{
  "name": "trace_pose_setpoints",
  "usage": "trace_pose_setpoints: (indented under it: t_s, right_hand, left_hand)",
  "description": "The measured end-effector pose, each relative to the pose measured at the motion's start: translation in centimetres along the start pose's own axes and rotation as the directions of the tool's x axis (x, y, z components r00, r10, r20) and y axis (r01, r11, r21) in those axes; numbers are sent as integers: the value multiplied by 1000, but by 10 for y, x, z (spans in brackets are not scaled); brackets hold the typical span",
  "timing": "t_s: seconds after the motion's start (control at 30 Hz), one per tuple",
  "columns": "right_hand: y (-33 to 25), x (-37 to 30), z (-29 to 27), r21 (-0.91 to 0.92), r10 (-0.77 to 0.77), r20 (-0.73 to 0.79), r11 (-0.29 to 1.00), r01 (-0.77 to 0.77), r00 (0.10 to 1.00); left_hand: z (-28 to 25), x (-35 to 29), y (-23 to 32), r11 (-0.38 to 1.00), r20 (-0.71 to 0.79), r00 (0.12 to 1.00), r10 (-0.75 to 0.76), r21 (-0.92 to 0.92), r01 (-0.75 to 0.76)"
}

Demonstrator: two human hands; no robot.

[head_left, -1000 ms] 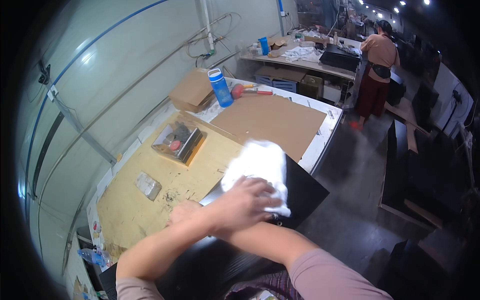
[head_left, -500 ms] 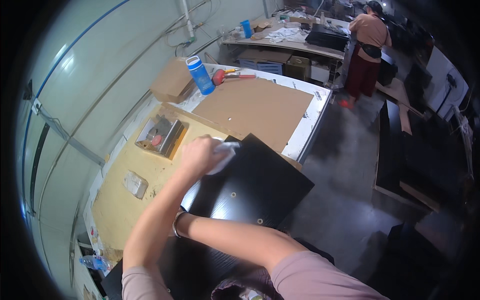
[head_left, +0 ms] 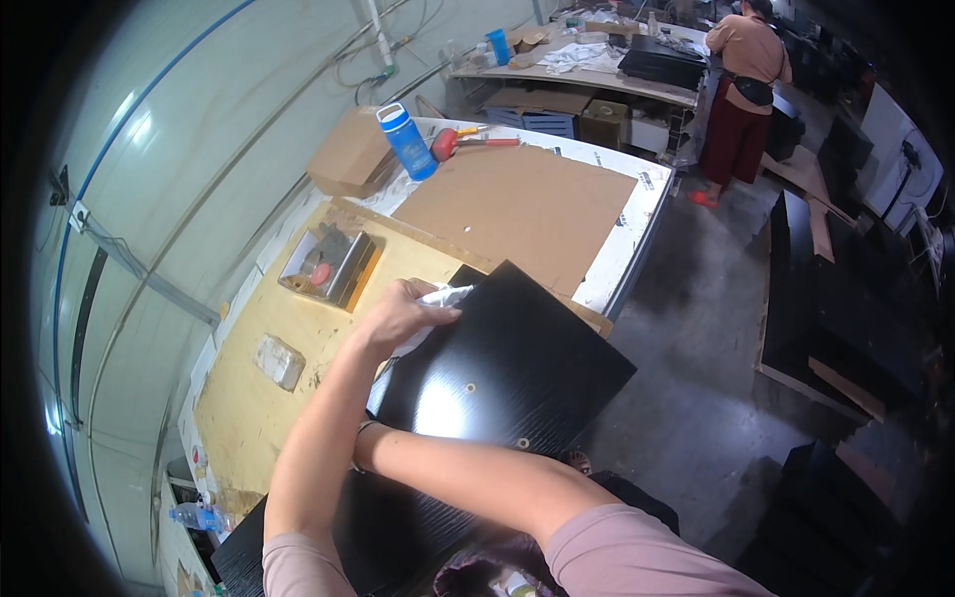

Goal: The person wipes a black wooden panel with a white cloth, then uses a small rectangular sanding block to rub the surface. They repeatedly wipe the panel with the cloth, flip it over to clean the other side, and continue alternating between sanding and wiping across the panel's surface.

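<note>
My left hand (head_left: 401, 316) is closed on a crumpled white cloth (head_left: 445, 297). The cloth lies at the left edge of a glossy black board (head_left: 532, 348) with wood grain and small round brass-coloured inserts. My right forearm (head_left: 468, 468) crosses behind the left one, a bracelet at its wrist; the left forearm hides that hand's fingers. Another black board surface (head_left: 398, 527) lies nearer to me, below my arms.
On the yellowish tabletop (head_left: 234, 398) are a pale block (head_left: 280, 361) and an open box (head_left: 326, 264) of small items. Beyond stand a blue bottle (head_left: 406, 141), a red-headed mallet (head_left: 445, 144) and cardboard (head_left: 527, 204). A person (head_left: 746, 90) stands at a far bench; black panels (head_left: 836, 308) lie right.
My left hand has turned, so its thumb now shows over the cloth by the board's edge. The whole view has shifted slightly. The far person has stayed at the bench.
</note>
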State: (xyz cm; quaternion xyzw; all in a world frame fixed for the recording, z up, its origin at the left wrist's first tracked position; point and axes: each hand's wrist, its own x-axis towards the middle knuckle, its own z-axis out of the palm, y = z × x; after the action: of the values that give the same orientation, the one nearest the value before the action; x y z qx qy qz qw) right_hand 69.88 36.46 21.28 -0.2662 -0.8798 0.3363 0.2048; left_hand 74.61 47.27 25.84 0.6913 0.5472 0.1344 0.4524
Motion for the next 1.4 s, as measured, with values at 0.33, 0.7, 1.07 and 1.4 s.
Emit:
trace_pose_setpoints:
  t_s: [0.33, 0.7, 1.07, 1.4]
  right_hand:
    - [2, 2, 6, -58, -37, -2, 998, 37, 999]
    - [3, 3, 11, -103, -65, -3, 993, 64, 998]
    - [4, 5, 15, -143, -82, -13, 987, 79, 997]
    - [3, 7, 18, -186, -92, -19, 979, 87, 996]
  left_hand:
    - [5, -1, 6, 989, -15, 996, -85, -126, 83]
    - [4, 7, -6, 987, -4, 997, -78, -143, 77]
    - [8, 3, -3, 985, -26, 998, -64, -160, 59]
    - [10, -2, -3, 990, -64, 997, -42, -138, 33]
